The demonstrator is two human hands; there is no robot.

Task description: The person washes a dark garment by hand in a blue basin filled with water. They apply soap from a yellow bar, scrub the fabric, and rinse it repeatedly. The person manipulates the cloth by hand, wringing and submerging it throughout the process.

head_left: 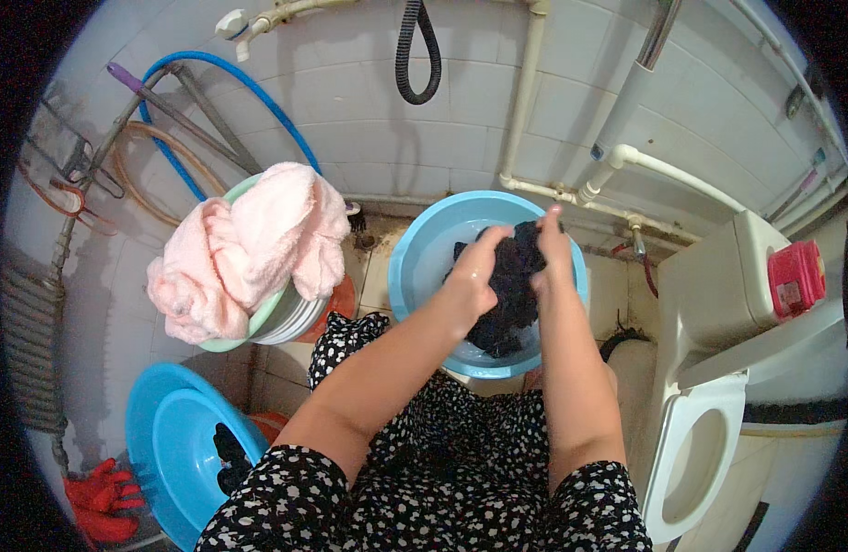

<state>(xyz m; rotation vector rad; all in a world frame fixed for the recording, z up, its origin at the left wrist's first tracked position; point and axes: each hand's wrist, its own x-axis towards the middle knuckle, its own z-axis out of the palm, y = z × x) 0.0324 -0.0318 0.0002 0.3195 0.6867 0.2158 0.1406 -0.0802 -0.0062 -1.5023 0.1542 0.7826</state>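
A wet black garment (508, 308) is bunched up over the light blue basin (412, 327), which holds water. My left hand (476, 269) is closed on the garment's left side, thumb and fingers pressed against the cloth. On its right side my right hand (553, 248) grips the same bundle, with fingertips pointing toward the wall. The cloth hides part of the fingers of both hands. Below the bundle, the garment's lower end hangs down toward the basin's near side.
At left, pink fluffy fabric (258, 239) is heaped over a pale green basin (267, 313). Another blue basin (157, 396), with a dark item (229, 460), stands nearer me. Red gloves (102, 501) hang beside it. A toilet (695, 460) is at right; pipes (525, 101) run along the wall.
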